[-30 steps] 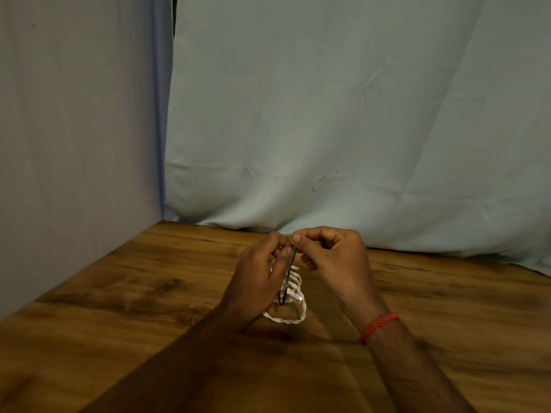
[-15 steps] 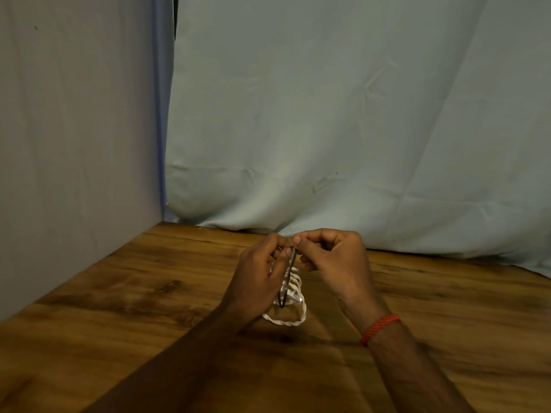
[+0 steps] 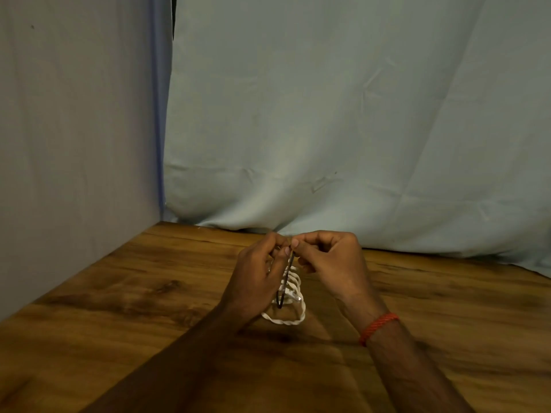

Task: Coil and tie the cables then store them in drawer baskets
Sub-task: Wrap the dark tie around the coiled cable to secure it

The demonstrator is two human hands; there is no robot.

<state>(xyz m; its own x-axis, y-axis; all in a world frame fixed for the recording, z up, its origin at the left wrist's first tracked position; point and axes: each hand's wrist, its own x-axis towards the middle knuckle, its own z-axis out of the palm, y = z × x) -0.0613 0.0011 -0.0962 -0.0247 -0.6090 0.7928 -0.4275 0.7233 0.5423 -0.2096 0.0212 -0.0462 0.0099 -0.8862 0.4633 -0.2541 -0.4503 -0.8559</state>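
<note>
cloth backdrop (image 3: 357,114): no text readable
desk (image 3: 119,308): no text readable
white cable (image 3: 283,322): no label readable

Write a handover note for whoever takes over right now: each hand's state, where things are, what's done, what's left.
Left hand: grips the coiled white cable, low over the wooden table; whether it touches the table is unclear.
Right hand: pinches the top of the black band, which is stretched down along the coil.
Done: the cable is coiled.
Left: the band looks not yet secured, so finish tying, then store the coil. No drawer basket is in view.
</note>
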